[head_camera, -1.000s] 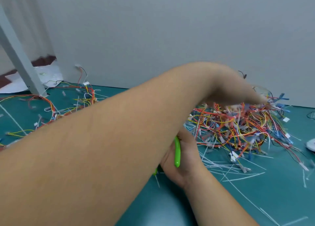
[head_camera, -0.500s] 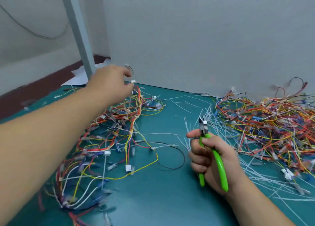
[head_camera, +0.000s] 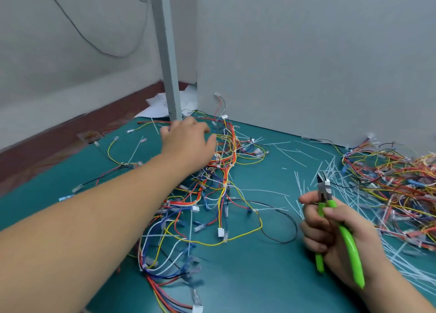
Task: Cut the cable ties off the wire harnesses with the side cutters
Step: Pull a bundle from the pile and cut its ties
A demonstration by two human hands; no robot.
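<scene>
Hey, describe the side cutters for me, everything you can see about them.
The side cutters have bright green, plastic-looking handles and a dark metal head with a pale patch near the pivot. The right hand grips them, fingers curled around both handles, whose ends stick out past the fist. The head points up and away, jaws seemingly slightly parted, biting nothing. They are held above the teal mat, near scattered white tie offcuts.

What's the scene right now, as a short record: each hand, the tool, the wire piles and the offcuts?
Left hand: reaches over the left harness pile, fingers loose
Right hand: grips the side cutters by green handles
Left pile: spread on the green mat
Right harness pile: dense, by the wall
Cut ties: white strips scattered between the piles
</scene>
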